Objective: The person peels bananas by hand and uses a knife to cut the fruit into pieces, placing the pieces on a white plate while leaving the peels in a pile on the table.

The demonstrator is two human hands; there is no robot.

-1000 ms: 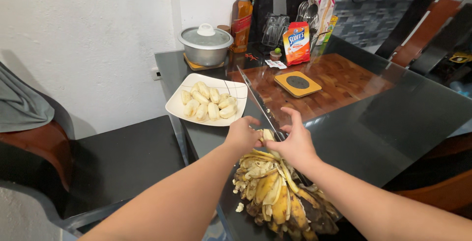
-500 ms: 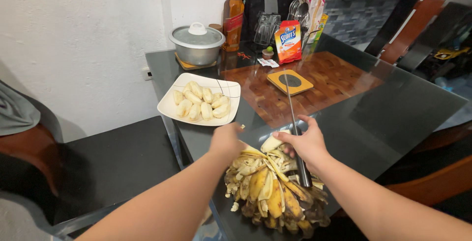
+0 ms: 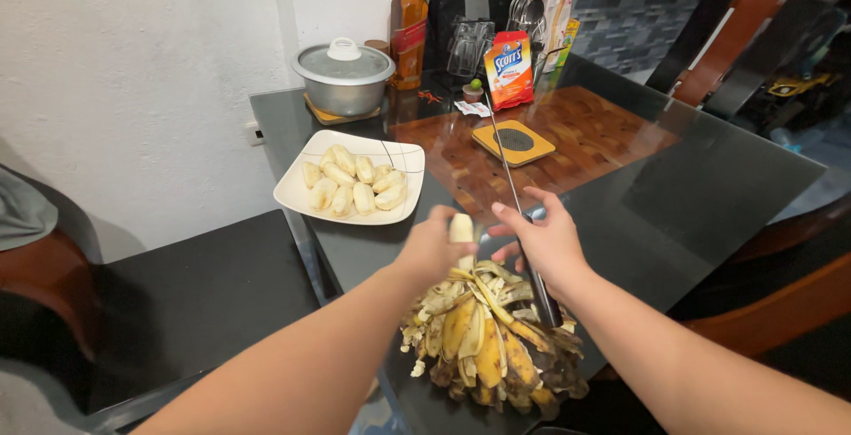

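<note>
My left hand [image 3: 432,247] grips a peeled pale banana [image 3: 461,227] and holds it upright just above a heap of yellow and brown banana peels [image 3: 486,337] at the near edge of the glass table [image 3: 700,178]. My right hand [image 3: 542,242] is closed on the dark handle of a long knife [image 3: 507,173] whose blade points away from me over the table. A white square plate [image 3: 306,209] with several peeled bananas [image 3: 353,185] stands to the left, beyond my left hand.
A lidded metal pot [image 3: 343,76], an amber bottle [image 3: 408,23], an orange pouch [image 3: 508,67], glasses and utensils stand at the far end. A yellow trivet [image 3: 513,141] lies mid-table. A black chair seat [image 3: 195,297] is at left; dark chairs are at right.
My left hand has lifted the peeled banana free of the peels. The knife has swung from leaning left to pointing nearly straight away, and my view has shifted.
</note>
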